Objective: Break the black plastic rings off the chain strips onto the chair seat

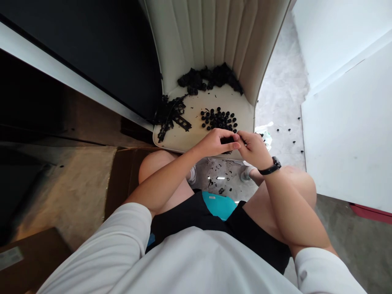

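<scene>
Over the front edge of a cream chair seat (196,139), my two hands meet at the fingertips. My left hand (214,141) curves its thumb and fingers toward my right hand (255,150), whose fingers are curled closed. Something small and dark shows at the right fingers, but what it is stays hidden. Just beyond the hands lies a pile of small black round pieces (219,119). Thin black strips with holes (173,114) are heaped at the seat's left side. Crumpled black scraps (211,77) lie against the backrest.
Dark bits (219,175) litter the floor under the chair, and several round pieces (289,130) lie on the floor at right. A white panel (346,134) stands right, a dark cabinet (92,49) left. Cardboard boxes (33,261) are at lower left.
</scene>
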A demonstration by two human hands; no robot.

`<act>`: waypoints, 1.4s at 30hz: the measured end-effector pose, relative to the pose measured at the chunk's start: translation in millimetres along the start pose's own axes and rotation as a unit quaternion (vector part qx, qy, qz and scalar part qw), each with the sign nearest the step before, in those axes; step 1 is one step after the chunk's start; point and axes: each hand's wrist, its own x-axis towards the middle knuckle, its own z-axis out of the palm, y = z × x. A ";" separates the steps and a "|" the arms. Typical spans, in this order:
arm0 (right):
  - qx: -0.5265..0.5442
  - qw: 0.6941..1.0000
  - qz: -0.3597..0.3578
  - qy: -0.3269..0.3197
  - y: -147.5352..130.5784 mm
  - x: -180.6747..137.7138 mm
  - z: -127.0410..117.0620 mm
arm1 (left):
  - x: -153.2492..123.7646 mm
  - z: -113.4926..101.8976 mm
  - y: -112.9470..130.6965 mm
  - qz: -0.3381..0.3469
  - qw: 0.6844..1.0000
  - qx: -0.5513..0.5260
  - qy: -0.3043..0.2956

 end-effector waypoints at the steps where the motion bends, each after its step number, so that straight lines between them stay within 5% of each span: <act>1: 0.010 1.000 0.005 -0.001 -1.0 -0.5 1.4 | 0.5 0.5 -0.2 -0.003 1.000 -0.013 -0.005; 14: 0.179 0.975 0.062 0.117 -14.3 -8.1 10.7 | -1.0 -10.9 11.3 0.013 0.987 -0.138 -0.084; 24: 0.148 0.982 0.054 0.103 -4.6 -5.5 8.5 | -2.3 0.0 -3.0 0.124 0.983 0.103 0.088; 33: 0.175 0.978 0.077 0.088 -5.3 -3.4 4.8 | -2.9 -5.8 0.8 0.160 0.970 0.151 0.105; 42: 0.141 0.982 0.062 0.108 4.6 -3.4 12.8 | 1.2 -3.2 -4.7 0.150 0.969 0.067 0.187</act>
